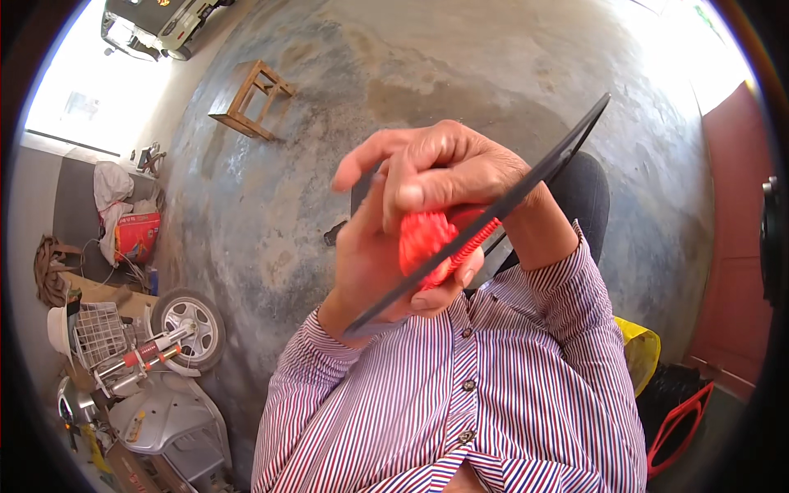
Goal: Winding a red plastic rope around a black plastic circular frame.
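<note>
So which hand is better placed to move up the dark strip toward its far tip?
Right, probably. The right hand lies on top, nearer the dark strip's upper half; the left hand cups the red piece from below, by the strip's lower end.

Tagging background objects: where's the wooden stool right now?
Head view, upper left: the wooden stool stands alone on the concrete floor, beyond the raised hands, right of the white bags by the wall.
</note>
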The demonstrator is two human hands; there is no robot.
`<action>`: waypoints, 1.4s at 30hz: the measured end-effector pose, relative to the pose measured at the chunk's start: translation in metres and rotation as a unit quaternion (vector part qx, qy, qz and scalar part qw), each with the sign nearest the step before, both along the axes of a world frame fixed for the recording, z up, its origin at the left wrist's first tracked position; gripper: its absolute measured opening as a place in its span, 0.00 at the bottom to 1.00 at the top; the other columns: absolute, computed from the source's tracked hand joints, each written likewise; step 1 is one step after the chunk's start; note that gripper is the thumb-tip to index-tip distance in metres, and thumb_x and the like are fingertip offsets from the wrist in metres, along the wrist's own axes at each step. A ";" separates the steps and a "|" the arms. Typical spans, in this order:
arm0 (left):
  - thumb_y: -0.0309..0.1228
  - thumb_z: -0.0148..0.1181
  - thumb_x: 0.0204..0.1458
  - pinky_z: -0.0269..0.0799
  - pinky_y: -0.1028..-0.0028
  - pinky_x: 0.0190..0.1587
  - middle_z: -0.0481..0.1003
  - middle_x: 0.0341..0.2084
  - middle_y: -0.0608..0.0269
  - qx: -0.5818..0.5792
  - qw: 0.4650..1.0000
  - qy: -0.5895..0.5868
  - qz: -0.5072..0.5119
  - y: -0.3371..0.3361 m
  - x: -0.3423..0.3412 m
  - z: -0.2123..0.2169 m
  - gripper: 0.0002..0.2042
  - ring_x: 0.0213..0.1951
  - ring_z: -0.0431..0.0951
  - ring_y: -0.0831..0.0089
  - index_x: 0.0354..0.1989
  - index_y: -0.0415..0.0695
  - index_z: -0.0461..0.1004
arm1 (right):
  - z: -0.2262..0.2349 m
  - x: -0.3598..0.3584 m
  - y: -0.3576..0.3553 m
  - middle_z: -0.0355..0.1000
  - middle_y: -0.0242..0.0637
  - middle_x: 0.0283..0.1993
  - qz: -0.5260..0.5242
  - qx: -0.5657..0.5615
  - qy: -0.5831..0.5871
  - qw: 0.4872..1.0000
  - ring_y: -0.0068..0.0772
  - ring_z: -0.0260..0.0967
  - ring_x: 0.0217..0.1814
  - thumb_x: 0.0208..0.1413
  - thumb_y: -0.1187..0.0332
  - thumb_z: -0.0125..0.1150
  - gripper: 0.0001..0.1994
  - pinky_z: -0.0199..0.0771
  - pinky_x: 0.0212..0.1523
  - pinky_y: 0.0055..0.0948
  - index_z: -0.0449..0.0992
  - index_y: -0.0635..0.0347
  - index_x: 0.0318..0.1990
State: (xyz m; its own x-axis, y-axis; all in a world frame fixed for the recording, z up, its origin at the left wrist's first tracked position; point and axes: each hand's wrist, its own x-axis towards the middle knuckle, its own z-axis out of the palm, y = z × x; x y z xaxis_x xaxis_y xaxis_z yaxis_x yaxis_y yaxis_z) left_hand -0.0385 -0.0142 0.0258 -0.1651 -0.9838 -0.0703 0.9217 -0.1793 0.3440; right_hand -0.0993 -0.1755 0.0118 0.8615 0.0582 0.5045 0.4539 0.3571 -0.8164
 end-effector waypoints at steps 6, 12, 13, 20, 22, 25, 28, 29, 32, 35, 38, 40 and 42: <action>0.51 0.53 0.56 0.70 0.73 0.19 0.73 0.32 0.40 -0.046 0.999 -0.011 0.018 0.003 0.005 -0.012 0.32 0.22 0.74 0.63 0.54 0.31 0.64 | 0.002 -0.010 0.001 0.75 0.45 0.51 -0.172 -0.033 0.087 0.981 0.35 0.70 0.55 0.54 0.58 0.68 0.20 0.67 0.57 0.34 0.79 0.66 0.48; 0.32 0.64 0.48 0.61 0.77 0.21 0.71 0.33 0.55 -0.025 0.980 -0.148 0.132 0.016 0.032 -0.013 0.28 0.22 0.65 0.77 0.55 0.30 0.63 | -0.043 -0.053 0.010 0.74 0.40 0.52 -0.205 0.121 0.203 0.950 0.30 0.71 0.53 0.48 0.62 0.73 0.30 0.69 0.55 0.30 0.71 0.68 0.57; 0.28 0.63 0.47 0.58 0.79 0.19 0.73 0.32 0.55 0.030 0.965 -0.189 0.177 0.017 0.032 -0.011 0.26 0.20 0.64 0.79 0.54 0.31 0.65 | -0.046 -0.059 0.014 0.74 0.37 0.53 -0.149 0.132 0.165 0.966 0.25 0.71 0.52 0.48 0.71 0.70 0.28 0.72 0.51 0.24 0.70 0.65 0.59; 0.27 0.61 0.47 0.57 0.77 0.19 0.75 0.33 0.59 0.086 0.926 -0.297 0.216 0.023 0.033 -0.015 0.26 0.20 0.61 0.79 0.57 0.36 0.66 | -0.030 -0.054 0.053 0.70 0.31 0.48 -0.341 0.007 0.128 0.931 0.25 0.69 0.51 0.44 0.75 0.72 0.24 0.69 0.51 0.25 0.73 0.65 0.51; 0.29 0.58 0.48 0.57 0.77 0.19 0.75 0.35 0.58 0.037 0.954 -0.239 0.176 0.020 0.040 -0.015 0.27 0.19 0.61 0.79 0.59 0.37 0.65 | -0.029 -0.053 0.049 0.70 0.30 0.45 -0.397 -0.028 0.078 0.914 0.23 0.69 0.50 0.44 0.78 0.70 0.21 0.68 0.51 0.24 0.74 0.65 0.48; 0.33 0.54 0.50 0.58 0.77 0.19 0.73 0.40 0.57 -0.038 0.969 -0.175 0.170 0.021 0.044 -0.020 0.29 0.19 0.60 0.78 0.63 0.38 0.63 | -0.016 -0.060 0.035 0.72 0.36 0.48 -0.351 0.099 0.041 0.930 0.24 0.70 0.50 0.42 0.80 0.65 0.21 0.68 0.53 0.26 0.74 0.65 0.48; 0.37 0.59 0.47 0.56 0.81 0.19 0.72 0.42 0.55 0.006 0.969 -0.127 0.210 0.020 0.030 -0.008 0.35 0.20 0.63 0.78 0.66 0.39 0.60 | -0.017 -0.056 0.020 0.74 0.40 0.50 -0.277 0.282 -0.022 0.919 0.31 0.72 0.54 0.48 0.73 0.63 0.20 0.70 0.56 0.31 0.72 0.67 0.50; 0.39 0.61 0.46 0.56 0.83 0.19 0.71 0.42 0.54 0.039 0.967 -0.110 0.224 0.018 0.026 -0.002 0.38 0.21 0.64 0.78 0.67 0.39 0.60 | -0.020 -0.059 0.011 0.75 0.41 0.50 -0.247 0.321 -0.050 0.913 0.35 0.73 0.54 0.56 0.65 0.58 0.18 0.70 0.58 0.35 0.72 0.66 0.52; 0.38 0.63 0.44 0.56 0.83 0.18 0.69 0.41 0.54 -0.090 0.980 -0.133 0.120 0.015 0.052 -0.018 0.41 0.20 0.63 0.78 0.70 0.40 0.56 | -0.012 -0.077 -0.014 0.75 0.43 0.51 -0.275 0.398 -0.091 0.870 0.36 0.74 0.52 0.63 0.62 0.51 0.18 0.73 0.56 0.38 0.69 0.64 0.55; 0.34 0.63 0.52 0.53 0.82 0.17 0.69 0.38 0.56 -0.064 0.973 -0.173 0.141 0.020 0.049 -0.011 0.36 0.19 0.61 0.80 0.70 0.43 0.57 | 0.001 -0.079 -0.016 0.75 0.42 0.50 -0.372 0.358 0.007 0.856 0.36 0.74 0.51 0.65 0.58 0.53 0.20 0.74 0.55 0.36 0.69 0.64 0.57; 0.32 0.58 0.58 0.51 0.84 0.14 0.67 0.36 0.56 -0.029 0.956 -0.231 0.180 0.024 0.048 -0.009 0.30 0.16 0.57 0.83 0.70 0.45 0.57 | -0.032 -0.080 -0.018 0.74 0.39 0.51 -0.364 0.262 0.049 0.893 0.31 0.73 0.52 0.64 0.58 0.56 0.22 0.72 0.55 0.32 0.68 0.64 0.59; 0.30 0.56 0.61 0.50 0.84 0.13 0.66 0.34 0.56 -0.024 0.953 -0.233 0.193 0.024 0.050 -0.014 0.28 0.14 0.55 0.84 0.70 0.46 0.57 | -0.055 -0.078 -0.012 0.73 0.36 0.51 -0.344 0.230 0.081 0.907 0.27 0.72 0.52 0.63 0.60 0.59 0.23 0.71 0.55 0.30 0.67 0.64 0.59; 0.28 0.55 0.61 0.50 0.84 0.12 0.66 0.34 0.57 -0.029 0.958 -0.208 0.194 0.022 0.050 -0.016 0.27 0.14 0.55 0.84 0.69 0.47 0.58 | -0.057 -0.078 0.000 0.72 0.33 0.51 -0.337 0.179 0.148 0.912 0.22 0.69 0.52 0.61 0.63 0.63 0.24 0.69 0.54 0.26 0.67 0.65 0.60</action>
State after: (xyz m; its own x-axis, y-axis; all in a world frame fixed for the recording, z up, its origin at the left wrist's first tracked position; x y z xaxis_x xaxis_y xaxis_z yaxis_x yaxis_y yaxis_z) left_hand 0.0119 0.0079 0.0098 0.2434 -0.9699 0.0057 0.6959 0.1788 0.6955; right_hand -0.1772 -0.1752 -0.0450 0.7429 -0.6574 0.1260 0.4466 0.3466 -0.8248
